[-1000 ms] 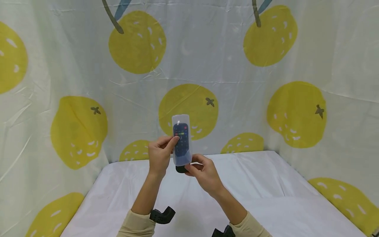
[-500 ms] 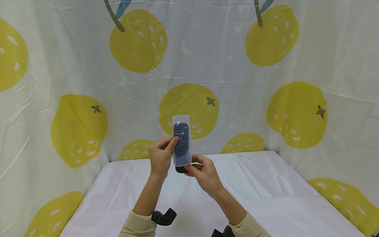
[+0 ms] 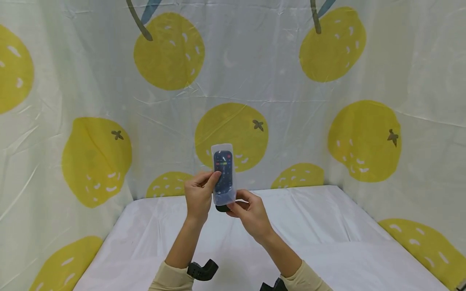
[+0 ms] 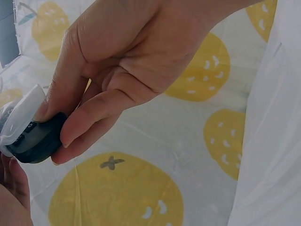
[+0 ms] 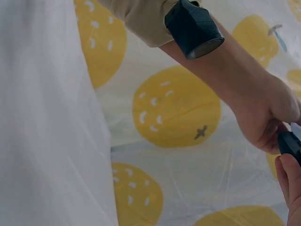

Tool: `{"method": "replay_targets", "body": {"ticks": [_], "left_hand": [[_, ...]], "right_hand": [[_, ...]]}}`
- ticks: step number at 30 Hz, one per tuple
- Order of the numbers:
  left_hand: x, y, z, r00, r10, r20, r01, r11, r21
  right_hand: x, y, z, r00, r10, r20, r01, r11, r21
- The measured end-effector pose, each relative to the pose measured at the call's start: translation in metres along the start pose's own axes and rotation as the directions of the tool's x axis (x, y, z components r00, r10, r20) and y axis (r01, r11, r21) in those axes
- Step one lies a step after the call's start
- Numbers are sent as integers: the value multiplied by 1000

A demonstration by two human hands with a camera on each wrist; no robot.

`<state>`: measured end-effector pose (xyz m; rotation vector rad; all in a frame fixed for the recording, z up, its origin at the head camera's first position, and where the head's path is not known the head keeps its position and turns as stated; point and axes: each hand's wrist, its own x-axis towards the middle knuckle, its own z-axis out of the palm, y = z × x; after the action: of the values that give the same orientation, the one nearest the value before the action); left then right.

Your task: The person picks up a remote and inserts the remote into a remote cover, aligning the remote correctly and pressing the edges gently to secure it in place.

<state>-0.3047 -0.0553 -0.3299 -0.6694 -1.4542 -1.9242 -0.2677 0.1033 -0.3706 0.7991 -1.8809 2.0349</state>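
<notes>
A dark remote control (image 3: 224, 173) with small coloured buttons stands upright inside a translucent sleeve (image 3: 224, 198), held up in front of the curtain. Its dark lower end sticks out below the sleeve. My left hand (image 3: 198, 196) pinches the sleeve at its left edge, thumb over the front. From the right, my right hand (image 3: 253, 214) pinches the bare lower end. The left wrist view shows the right hand (image 4: 127, 56) large, fingertips on the remote's dark end (image 4: 40, 141) beside the sleeve's rim (image 4: 23, 115). The right wrist view catches the left hand (image 5: 263, 113) at its right side.
A white-covered table (image 3: 309, 226) lies below the hands. Behind and at both sides hangs a pale curtain (image 3: 255, 60) printed with yellow fruit. Black devices sit on both wrists, one at the left cuff (image 3: 202, 270).
My left hand has moved slightly down, and the sleeve has slid down a little along the remote control, leaving less of a gap above its top. The right hand stays nearly still.
</notes>
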Motion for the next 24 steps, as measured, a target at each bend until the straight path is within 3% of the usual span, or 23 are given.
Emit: {"method": "replay_targets", "body": {"ticks": [8, 13, 16, 21, 23, 24], "left_hand": [[0, 0, -4, 999, -33, 41, 31, 998, 55], [-2, 0, -13, 988, -67, 141, 43, 985, 165], [-9, -1, -22, 962, -132, 239, 72, 968, 242], [-24, -1, -34, 879, -255, 403, 99, 925, 367], [-30, -2, -37, 861, -267, 432, 96, 921, 379], [-33, -2, -37, 860, -265, 435, 95, 923, 373]], "right_hand": [[1, 1, -1, 1000, 2, 0, -2, 1000, -1], [4, 0, -5, 999, -4, -32, 4, 1000, -9], [6, -1, -10, 998, -12, -65, 11, 1000, -6], [8, -4, -17, 997, -38, -73, 37, 999, -16], [8, -5, -17, 997, -37, -69, 36, 999, -17], [8, -5, -17, 997, -34, -65, 33, 999, -15]]}}
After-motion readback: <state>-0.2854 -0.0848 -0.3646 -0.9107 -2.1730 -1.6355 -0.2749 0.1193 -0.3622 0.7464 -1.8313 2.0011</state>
